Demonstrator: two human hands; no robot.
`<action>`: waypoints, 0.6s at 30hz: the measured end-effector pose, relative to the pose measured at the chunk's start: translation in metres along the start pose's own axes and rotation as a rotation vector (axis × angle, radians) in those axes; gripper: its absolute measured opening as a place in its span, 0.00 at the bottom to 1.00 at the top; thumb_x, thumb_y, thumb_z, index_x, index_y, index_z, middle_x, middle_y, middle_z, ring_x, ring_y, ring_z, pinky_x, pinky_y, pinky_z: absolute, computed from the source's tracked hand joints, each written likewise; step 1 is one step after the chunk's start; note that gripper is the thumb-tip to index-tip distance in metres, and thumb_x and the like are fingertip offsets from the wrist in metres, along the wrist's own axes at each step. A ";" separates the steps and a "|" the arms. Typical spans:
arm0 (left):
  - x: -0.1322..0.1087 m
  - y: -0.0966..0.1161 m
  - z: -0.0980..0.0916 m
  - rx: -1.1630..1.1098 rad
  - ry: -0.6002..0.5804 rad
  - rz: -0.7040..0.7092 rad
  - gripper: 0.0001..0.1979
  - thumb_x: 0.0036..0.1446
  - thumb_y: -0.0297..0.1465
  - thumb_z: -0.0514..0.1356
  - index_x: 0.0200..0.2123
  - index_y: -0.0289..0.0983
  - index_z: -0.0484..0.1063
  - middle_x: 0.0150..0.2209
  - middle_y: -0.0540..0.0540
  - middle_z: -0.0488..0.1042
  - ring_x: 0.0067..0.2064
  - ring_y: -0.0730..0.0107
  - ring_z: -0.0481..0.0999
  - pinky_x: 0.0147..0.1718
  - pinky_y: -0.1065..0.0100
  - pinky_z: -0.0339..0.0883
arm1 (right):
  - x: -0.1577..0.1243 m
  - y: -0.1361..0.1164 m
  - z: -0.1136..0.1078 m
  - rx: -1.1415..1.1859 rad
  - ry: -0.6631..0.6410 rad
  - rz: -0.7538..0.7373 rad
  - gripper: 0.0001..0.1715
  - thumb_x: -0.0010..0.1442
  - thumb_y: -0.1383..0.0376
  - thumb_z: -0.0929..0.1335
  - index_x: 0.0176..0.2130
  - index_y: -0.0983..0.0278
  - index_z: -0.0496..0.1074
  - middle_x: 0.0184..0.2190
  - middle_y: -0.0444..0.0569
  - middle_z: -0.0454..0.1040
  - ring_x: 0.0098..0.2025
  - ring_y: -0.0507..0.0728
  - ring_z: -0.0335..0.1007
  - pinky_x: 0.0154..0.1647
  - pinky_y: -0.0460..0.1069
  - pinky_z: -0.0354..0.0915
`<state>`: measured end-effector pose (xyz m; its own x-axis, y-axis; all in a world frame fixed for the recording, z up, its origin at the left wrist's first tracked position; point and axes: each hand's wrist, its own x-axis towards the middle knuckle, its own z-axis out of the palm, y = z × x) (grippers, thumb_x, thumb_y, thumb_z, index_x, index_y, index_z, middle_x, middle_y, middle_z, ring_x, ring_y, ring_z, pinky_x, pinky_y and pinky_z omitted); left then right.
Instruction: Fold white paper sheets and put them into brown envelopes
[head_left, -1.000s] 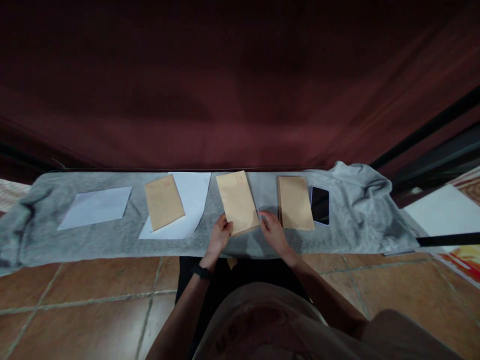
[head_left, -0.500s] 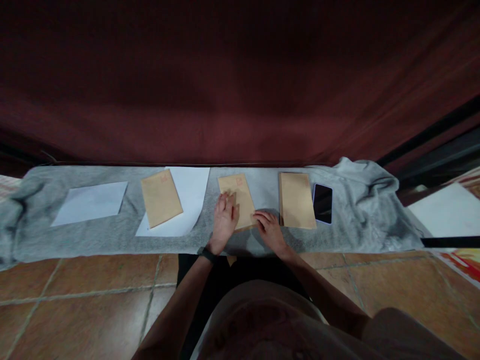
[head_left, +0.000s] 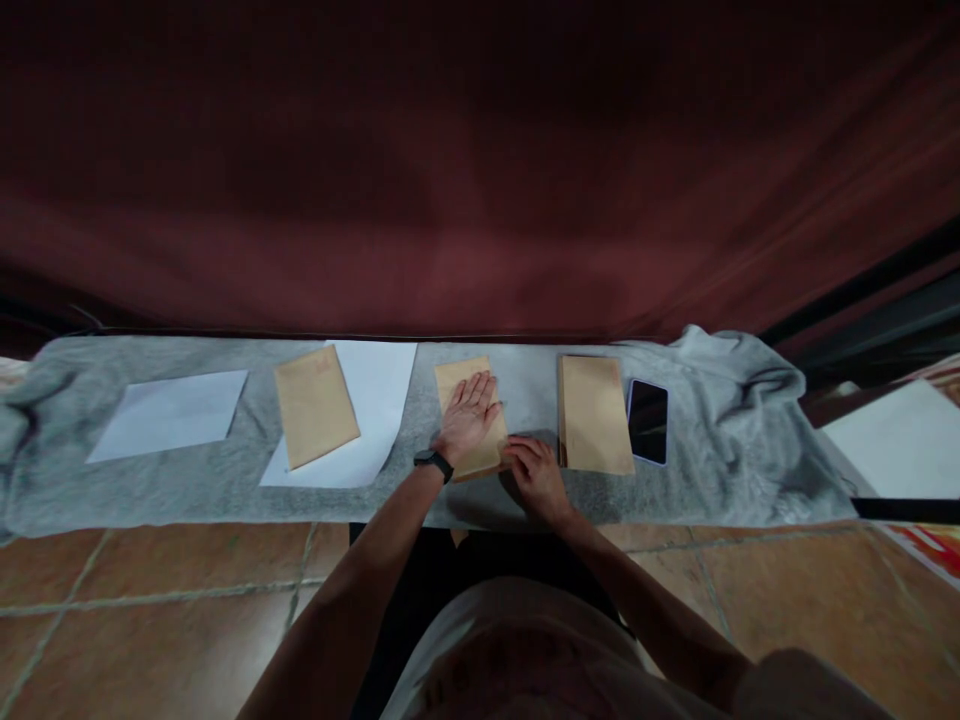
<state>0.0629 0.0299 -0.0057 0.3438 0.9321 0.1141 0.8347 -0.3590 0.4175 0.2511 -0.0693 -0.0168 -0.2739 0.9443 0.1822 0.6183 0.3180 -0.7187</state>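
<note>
A brown paper envelope [head_left: 452,375] lies in front of me on the grey cloth. My left hand [head_left: 468,415] rests flat across it, fingers stretched out, covering its middle; a dark watch is on that wrist. At the envelope's lower right corner is my right hand [head_left: 537,478], its fingers curled together and gripping the edge there. Just right of that hand sits a stack of brown envelopes [head_left: 596,415]. To the left, another brown envelope [head_left: 316,408] lies tilted, partly over a large white sheet [head_left: 382,400].
A phone [head_left: 648,420] lies against the right side of the stack. Farther left is a white sheet of paper [head_left: 169,412]. The grey cloth [head_left: 712,440] is bunched at its right end. Behind the narrow surface hangs a dark red curtain [head_left: 480,270].
My left hand has slid up and right over the envelope, its fingers straightening from a curled pose to flat. The right hand stays at the corner. The view has shifted slightly.
</note>
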 end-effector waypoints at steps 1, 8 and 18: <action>-0.002 0.002 0.001 -0.012 0.001 0.003 0.30 0.71 0.38 0.46 0.72 0.32 0.56 0.74 0.38 0.54 0.76 0.57 0.48 0.74 0.51 0.37 | 0.000 0.000 0.000 0.005 -0.003 0.000 0.17 0.66 0.72 0.64 0.47 0.59 0.78 0.54 0.51 0.78 0.56 0.62 0.70 0.59 0.59 0.61; -0.032 0.018 0.004 -0.122 -0.026 0.032 0.30 0.69 0.37 0.50 0.71 0.34 0.58 0.73 0.38 0.55 0.75 0.57 0.53 0.73 0.51 0.40 | 0.000 0.000 0.000 0.030 0.011 0.009 0.17 0.66 0.72 0.64 0.47 0.58 0.78 0.53 0.51 0.78 0.56 0.62 0.71 0.60 0.60 0.62; -0.080 0.035 0.000 -0.109 -0.136 0.076 0.29 0.69 0.37 0.52 0.71 0.36 0.59 0.73 0.40 0.57 0.75 0.58 0.53 0.74 0.51 0.38 | 0.001 -0.003 -0.002 0.052 0.050 0.009 0.16 0.66 0.71 0.63 0.44 0.57 0.77 0.49 0.50 0.80 0.54 0.61 0.73 0.60 0.59 0.64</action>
<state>0.0649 -0.0573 -0.0003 0.4649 0.8849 0.0295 0.7553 -0.4138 0.5083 0.2507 -0.0687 -0.0134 -0.2306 0.9505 0.2083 0.5811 0.3063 -0.7540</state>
